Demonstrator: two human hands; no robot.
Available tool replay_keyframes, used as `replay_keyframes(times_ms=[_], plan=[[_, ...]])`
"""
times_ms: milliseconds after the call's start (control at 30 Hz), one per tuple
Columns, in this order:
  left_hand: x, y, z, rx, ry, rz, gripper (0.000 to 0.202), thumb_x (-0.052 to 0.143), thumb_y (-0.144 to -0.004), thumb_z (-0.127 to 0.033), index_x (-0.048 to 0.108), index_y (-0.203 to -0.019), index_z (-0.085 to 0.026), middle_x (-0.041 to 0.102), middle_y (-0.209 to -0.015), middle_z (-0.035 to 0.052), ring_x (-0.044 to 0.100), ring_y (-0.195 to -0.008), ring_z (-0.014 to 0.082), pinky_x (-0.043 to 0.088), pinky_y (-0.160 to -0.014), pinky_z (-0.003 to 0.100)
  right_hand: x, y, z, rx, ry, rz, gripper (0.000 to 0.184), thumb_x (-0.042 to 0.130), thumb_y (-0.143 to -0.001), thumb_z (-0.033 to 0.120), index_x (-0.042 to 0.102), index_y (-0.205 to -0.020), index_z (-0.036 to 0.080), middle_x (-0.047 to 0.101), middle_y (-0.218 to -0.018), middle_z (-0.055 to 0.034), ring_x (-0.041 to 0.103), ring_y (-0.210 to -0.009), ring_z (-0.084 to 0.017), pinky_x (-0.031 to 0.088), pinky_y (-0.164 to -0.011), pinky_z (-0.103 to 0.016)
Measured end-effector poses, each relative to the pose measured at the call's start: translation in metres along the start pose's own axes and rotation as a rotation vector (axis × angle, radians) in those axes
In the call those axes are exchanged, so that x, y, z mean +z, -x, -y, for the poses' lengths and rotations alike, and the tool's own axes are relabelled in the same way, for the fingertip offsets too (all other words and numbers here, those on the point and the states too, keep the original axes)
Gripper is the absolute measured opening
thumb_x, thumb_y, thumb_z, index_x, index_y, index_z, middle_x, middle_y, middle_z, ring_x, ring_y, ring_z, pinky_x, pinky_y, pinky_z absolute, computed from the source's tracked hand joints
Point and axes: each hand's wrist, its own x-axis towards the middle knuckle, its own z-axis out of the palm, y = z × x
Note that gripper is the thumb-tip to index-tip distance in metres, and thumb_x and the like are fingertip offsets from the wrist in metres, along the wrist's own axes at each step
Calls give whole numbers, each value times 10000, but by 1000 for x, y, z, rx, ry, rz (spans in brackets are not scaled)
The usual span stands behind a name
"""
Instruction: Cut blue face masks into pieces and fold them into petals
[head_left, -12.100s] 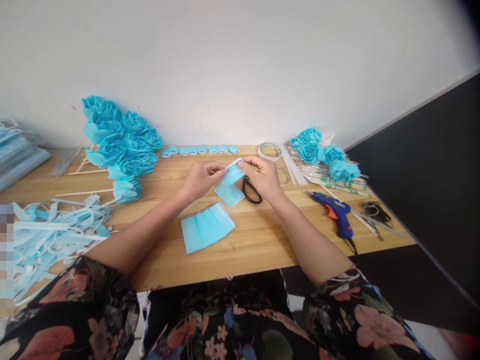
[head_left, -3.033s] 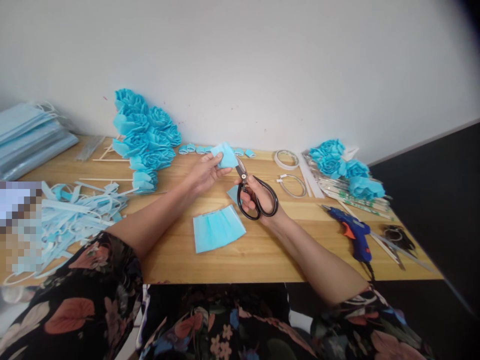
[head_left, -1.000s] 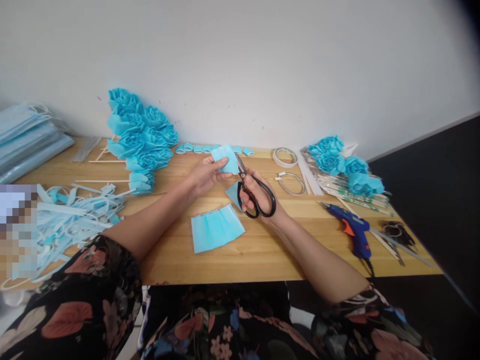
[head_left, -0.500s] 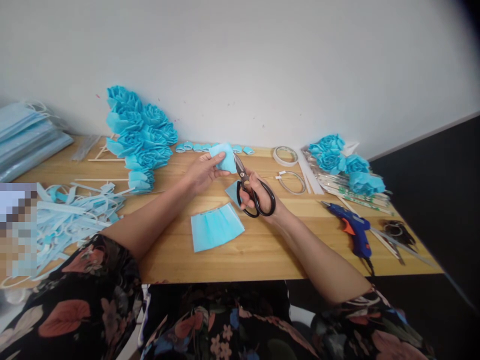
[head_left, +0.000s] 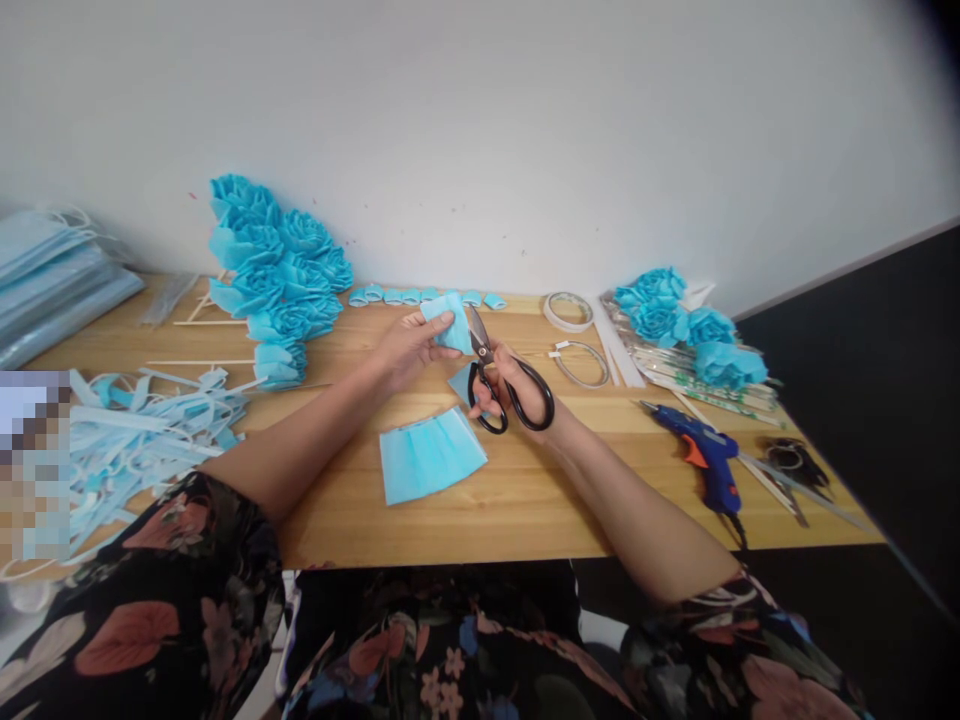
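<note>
My left hand [head_left: 417,346] pinches a small blue fabric piece [head_left: 453,330] between thumb and fingers, above the middle of the table. My right hand [head_left: 517,385] is wrapped round the black handles of a pair of scissors [head_left: 481,345], with fingers through the loops. The blades point up and away, right at the fabric's right edge; whether they touch it I cannot tell. Below the scissors, partly covered, lies a blue scrap [head_left: 461,386]. Nearer to me rests a stack of pleated blue fabric sheets [head_left: 432,455].
Blue fabric roses [head_left: 281,270] stand at the left, above a heap of cut strips [head_left: 150,430]. Small folded blue pieces [head_left: 393,297] line the wall. Tape rolls [head_left: 568,312], more roses [head_left: 652,305] and a blue glue gun [head_left: 705,455] lie to the right. Packed masks [head_left: 60,280] sit far left.
The scissors' handles have spread wider apart and the blades have swung slightly at the fabric's edge. My left hand still holds the piece in nearly the same spot.
</note>
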Motion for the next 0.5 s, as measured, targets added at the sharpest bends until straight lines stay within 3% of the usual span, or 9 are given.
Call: replay_keyframes(times_ms=[500], plan=[[5, 3, 4, -56, 11, 26, 188, 793, -796, -246, 735, -849, -76, 755, -763, 65, 697, -612, 122, 601, -572, 202, 5, 0, -1, -61, -20, -131, 697, 641, -783, 706, 494, -1258, 217, 516, -547, 101, 393, -392, -70, 546, -515, -257]])
